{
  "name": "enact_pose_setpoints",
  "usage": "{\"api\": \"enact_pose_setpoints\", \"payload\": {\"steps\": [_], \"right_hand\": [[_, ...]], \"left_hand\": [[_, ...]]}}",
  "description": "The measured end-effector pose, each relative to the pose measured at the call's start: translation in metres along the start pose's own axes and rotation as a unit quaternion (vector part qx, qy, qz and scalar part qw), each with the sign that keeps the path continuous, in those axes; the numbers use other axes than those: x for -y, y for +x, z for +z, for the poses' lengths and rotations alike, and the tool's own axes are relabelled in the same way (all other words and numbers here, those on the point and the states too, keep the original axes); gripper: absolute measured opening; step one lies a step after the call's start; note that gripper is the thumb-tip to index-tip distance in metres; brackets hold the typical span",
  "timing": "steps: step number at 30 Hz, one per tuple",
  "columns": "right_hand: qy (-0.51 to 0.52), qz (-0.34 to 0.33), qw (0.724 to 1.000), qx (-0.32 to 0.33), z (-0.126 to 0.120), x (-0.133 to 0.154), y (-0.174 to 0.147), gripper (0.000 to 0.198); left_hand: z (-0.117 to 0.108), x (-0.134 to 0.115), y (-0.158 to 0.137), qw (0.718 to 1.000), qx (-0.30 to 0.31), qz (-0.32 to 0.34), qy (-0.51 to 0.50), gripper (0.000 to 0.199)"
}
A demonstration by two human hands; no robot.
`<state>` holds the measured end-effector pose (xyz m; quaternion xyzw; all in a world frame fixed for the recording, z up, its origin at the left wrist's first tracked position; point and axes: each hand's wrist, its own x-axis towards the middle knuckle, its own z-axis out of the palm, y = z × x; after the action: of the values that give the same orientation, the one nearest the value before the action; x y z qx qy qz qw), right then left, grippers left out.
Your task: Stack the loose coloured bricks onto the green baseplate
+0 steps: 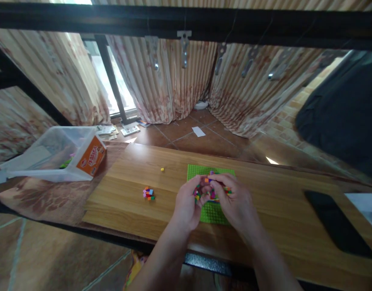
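A green studded baseplate (pixel 211 216) lies on the wooden table, with several colourful toy bricks (pixel 213 195) built up on it, partly covered by my hands. My left hand (pixel 188 202) curls around the left side of the bricks, its fingertips meeting a small orange brick (pixel 207 180). From the right, my right hand (pixel 234 198) pinches at the same small bricks with thumb and forefinger. Where one brick joins another between my fingers is too small to make out. Left of my hands lies a small cluster of mixed toy bricks (pixel 148 193), and beyond it a single yellow brick (pixel 162 169).
A clear plastic tub (pixel 52 173) with an orange label lies at the table's left end on a brown cloth (pixel 52 198), some bricks inside. A flat black object (pixel 337 224) lies at right beside white paper (pixel 364 206). A dark bar (pixel 186 18) with hanging metal clips crosses above.
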<state>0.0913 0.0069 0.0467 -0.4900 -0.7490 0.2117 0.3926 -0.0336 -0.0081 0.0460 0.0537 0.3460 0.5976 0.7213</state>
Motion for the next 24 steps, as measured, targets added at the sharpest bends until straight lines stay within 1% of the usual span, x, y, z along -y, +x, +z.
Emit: {"api": "enact_pose_setpoints", "payload": {"steps": [3,6,9,13,16,20,22,24], "right_hand": [[0.015,0.011,1.0,0.005,-0.001,-0.005,0.0,0.021],[0.02,0.016,1.0,0.018,-0.002,-0.009,0.0,0.019],[0.04,0.026,0.999,0.02,-0.003,-0.011,-0.001,0.017],[0.079,0.017,0.997,0.013,-0.005,-0.012,-0.001,0.013],[0.107,0.02,0.994,0.019,-0.009,-0.01,-0.001,0.012],[0.16,0.052,0.985,0.041,-0.016,-0.007,0.001,0.013],[0.173,0.077,0.982,0.016,-0.019,-0.012,0.002,0.015],[0.155,0.097,0.983,-0.035,-0.021,-0.022,0.005,0.018]], "left_hand": [[-0.001,0.005,-0.001,0.998,0.039,0.013,0.056,0.023],[0.0,0.006,-0.001,0.996,0.059,0.01,0.066,0.029],[-0.001,0.003,0.0,0.996,0.07,-0.021,0.047,0.032],[-0.003,-0.002,0.0,0.993,0.087,-0.071,0.023,0.035],[-0.004,-0.006,-0.001,0.989,0.103,-0.096,0.035,0.035],[-0.005,-0.009,-0.003,0.982,0.131,-0.118,0.067,0.034],[-0.005,-0.008,-0.002,0.983,0.12,-0.106,0.087,0.032],[-0.006,-0.006,-0.001,0.988,0.084,-0.062,0.112,0.032]]}}
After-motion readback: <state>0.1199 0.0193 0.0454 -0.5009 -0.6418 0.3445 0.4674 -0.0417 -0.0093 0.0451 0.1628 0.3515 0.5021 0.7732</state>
